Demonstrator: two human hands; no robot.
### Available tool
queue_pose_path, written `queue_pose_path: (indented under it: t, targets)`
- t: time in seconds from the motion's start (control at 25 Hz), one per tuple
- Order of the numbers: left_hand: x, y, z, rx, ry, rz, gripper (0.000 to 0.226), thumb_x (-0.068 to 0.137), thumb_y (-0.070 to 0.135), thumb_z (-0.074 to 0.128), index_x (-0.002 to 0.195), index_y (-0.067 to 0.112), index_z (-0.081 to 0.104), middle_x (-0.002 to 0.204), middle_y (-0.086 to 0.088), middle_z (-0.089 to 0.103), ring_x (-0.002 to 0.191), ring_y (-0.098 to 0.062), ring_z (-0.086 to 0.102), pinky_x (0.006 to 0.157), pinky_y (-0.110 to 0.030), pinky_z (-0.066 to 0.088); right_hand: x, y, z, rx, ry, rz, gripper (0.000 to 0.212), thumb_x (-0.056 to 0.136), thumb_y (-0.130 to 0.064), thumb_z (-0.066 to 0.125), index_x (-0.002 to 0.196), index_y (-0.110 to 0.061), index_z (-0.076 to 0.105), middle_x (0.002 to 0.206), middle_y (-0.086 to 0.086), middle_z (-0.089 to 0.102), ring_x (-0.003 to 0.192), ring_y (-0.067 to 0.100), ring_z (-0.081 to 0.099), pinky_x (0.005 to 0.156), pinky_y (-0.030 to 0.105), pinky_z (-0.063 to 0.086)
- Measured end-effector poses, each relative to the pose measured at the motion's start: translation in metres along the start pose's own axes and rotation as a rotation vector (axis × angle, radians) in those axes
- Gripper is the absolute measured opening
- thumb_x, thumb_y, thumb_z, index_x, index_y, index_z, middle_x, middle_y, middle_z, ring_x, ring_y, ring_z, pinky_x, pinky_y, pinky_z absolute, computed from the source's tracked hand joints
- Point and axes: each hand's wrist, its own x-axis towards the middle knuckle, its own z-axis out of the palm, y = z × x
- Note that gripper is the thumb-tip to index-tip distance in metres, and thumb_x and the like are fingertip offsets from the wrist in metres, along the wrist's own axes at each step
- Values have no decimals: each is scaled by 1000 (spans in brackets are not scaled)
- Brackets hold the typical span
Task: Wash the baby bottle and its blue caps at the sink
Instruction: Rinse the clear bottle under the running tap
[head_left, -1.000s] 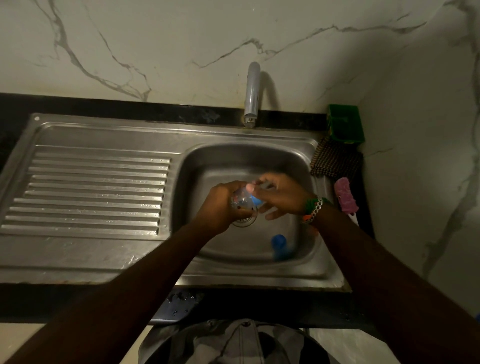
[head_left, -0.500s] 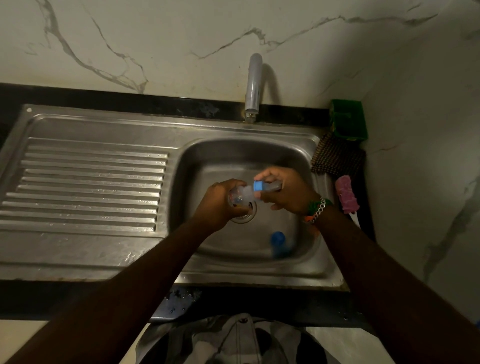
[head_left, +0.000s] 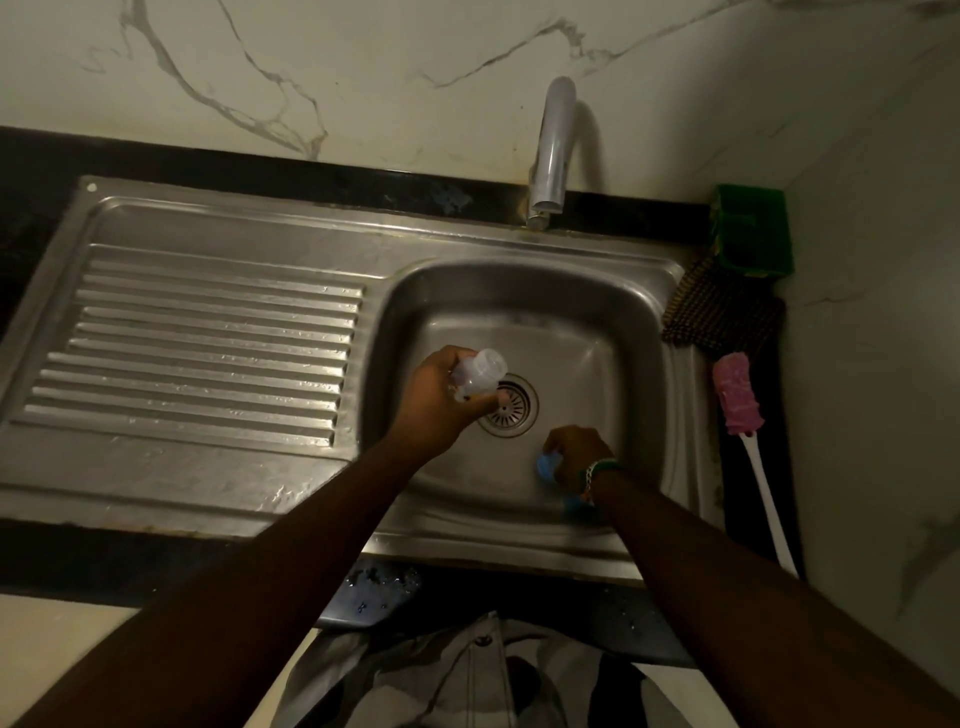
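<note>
Bottle (head_left: 478, 371) and caps are split between the two hands, which suits a wash done piece by piece. The left hand (head_left: 441, 405) grips the clear baby bottle with fingers curled round its body, holding it above the basin just beside the drain (head_left: 508, 405), its open mouth turned up and toward the tap (head_left: 550, 150); held so, it looks ready to take water or to be tipped out over the drain. No water is seen running from the tap.

The right hand (head_left: 576, 454) is low in the sink (head_left: 519, 291), near the front wall of the basin and well apart from the left hand. Its fingers curl round a blue cap (head_left: 548, 467), most likely setting it down on the basin floor or lifting it. A second blue cap (head_left: 574, 506) lies just beside that wrist, closer to the person, partly hidden by the forearm. Keeping the caps inside the basin makes sense: they stay wet, cannot roll off the desk, and remain within easy reach.

To the right of the right hand, on the dark desk beside the sink, lies a pink bottle brush (head_left: 737, 400) with a white handle, untouched. Farther off sit a woven scrubber (head_left: 722, 317) and a green holder (head_left: 753, 228). Scrubbing the bottle seems not yet begun.
</note>
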Motion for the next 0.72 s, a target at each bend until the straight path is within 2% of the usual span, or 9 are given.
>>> queue_pose_path:
  t: [0.12, 0.32, 0.36, 0.44, 0.48, 0.56, 0.64, 0.72]
  targets:
    - [-4, -4, -1, -32, -9, -2, 57, 62, 21, 98, 107, 9, 66, 106, -6, 71, 93, -14, 68, 75, -22, 57, 9, -4, 22, -74, -49, -1, 38, 83, -10, 76, 119, -16, 67, 135, 14, 55, 124, 31, 57, 106, 34, 46]
    - [-6, -7, -3, -118, 3, 14, 52, 67, 10, 94, 110, 3, 65, 109, -8, 68, 90, 2, 64, 73, -15, 52, 9, -12, 32, -118, -134, 6, 29, 85, -12, 73, 114, -15, 71, 129, 13, 59, 121, 33, 60, 105, 43, 49]
    - [-4, -7, -3, -134, 5, 18, 51, 69, 7, 92, 112, 1, 65, 109, -10, 68, 90, 1, 64, 74, -17, 52, 7, -13, 28, -115, -145, -2, 32, 85, -14, 72, 117, -14, 70, 131, 13, 59, 123, 33, 59, 106, 42, 48]
    - [1, -5, -1, -246, -1, -33, 48, 76, 3, 88, 117, 2, 63, 111, -12, 67, 93, -7, 65, 74, -31, 59, 0, -17, 6, -61, -119, -26, 52, 84, -17, 74, 134, -17, 59, 140, 10, 50, 131, 30, 52, 111, 36, 43]
    - [2, 0, 0, -340, 1, -76, 46, 79, 2, 84, 119, 4, 62, 110, -9, 67, 93, -10, 65, 77, -40, 60, -3, -21, -12, -1, -53, -63, 58, 84, -16, 74, 139, -17, 55, 144, 9, 47, 134, 28, 49, 112, 33, 40]
    - [8, 16, 2, -518, 5, -126, 40, 85, 1, 79, 120, 11, 62, 105, 0, 68, 93, -12, 66, 85, -49, 59, -9, -35, -61, 195, 179, -168, 53, 86, -8, 71, 137, -9, 58, 144, 13, 53, 133, 29, 51, 112, 30, 38]
    - [20, 34, 5, -618, -19, -175, 37, 88, 2, 76, 118, 20, 64, 103, 4, 69, 96, -14, 66, 91, -51, 57, -7, -49, -116, 368, 412, -287, 48, 89, 1, 64, 137, -4, 58, 142, 16, 57, 131, 30, 55, 109, 25, 38]
    - [35, 55, 7, -732, -75, -218, 35, 91, 6, 72, 121, 21, 63, 114, -1, 68, 105, -18, 66, 97, -48, 56, -3, -66, -170, 457, 495, -334, 56, 93, 1, 58, 147, -11, 48, 150, 11, 50, 138, 24, 48, 113, 22, 33]
